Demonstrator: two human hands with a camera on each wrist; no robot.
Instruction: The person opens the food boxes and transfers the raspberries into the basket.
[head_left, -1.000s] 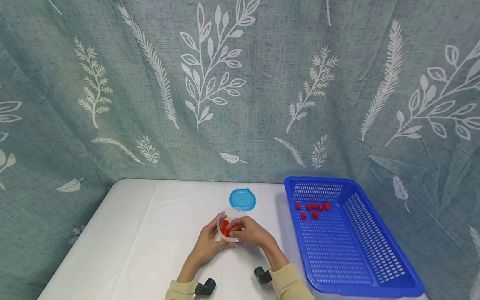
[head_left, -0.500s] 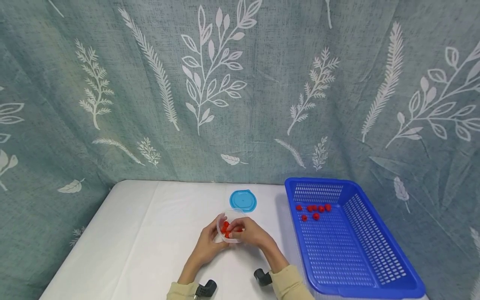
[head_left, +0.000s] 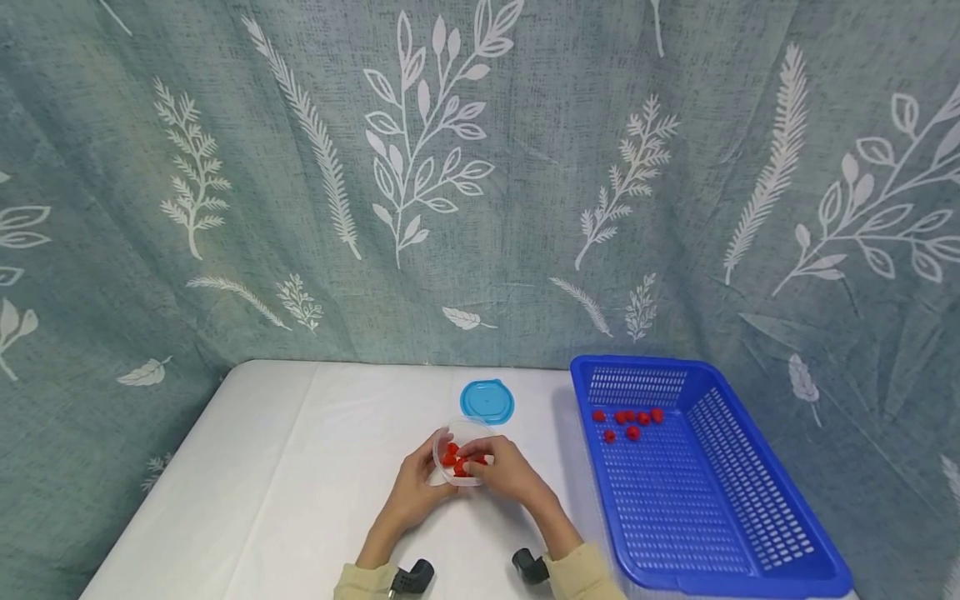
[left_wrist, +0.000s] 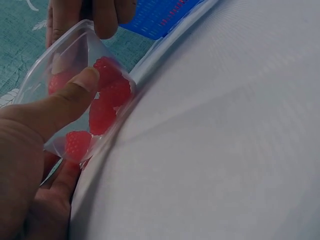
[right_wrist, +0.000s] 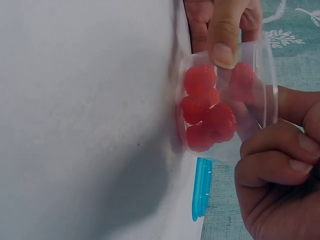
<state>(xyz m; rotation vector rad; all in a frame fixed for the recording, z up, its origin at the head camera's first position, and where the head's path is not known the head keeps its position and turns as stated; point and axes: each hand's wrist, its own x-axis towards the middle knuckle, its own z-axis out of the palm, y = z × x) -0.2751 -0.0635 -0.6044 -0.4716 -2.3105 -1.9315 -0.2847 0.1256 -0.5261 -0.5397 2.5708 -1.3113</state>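
Observation:
My left hand (head_left: 420,479) holds a clear plastic tub (right_wrist: 267,75) by its side, thumb against the wall, above the white table. Several raspberries (left_wrist: 102,115) lie along the bottom of the tub, seen through its wall in both wrist views. My right hand (head_left: 510,468) reaches over the rim with its fingers inside. At those fingertips, higher than the others, is a raspberry (right_wrist: 242,80), which they seem to pinch; the far side of that grip is hidden. Behind the tub, the round blue lid (head_left: 487,402) lies flat on the table.
A blue plastic basket (head_left: 697,575) with perforated sides stands at the right of the table. Several more raspberries (head_left: 633,433) lie near its back left corner. A patterned green curtain (head_left: 480,208) hangs behind the white-covered table (head_left: 300,467).
My right hand's fingers have shifted slightly to the right within the tub, and more of the raspberries beneath them show. The left hand and the tub have hardly moved.

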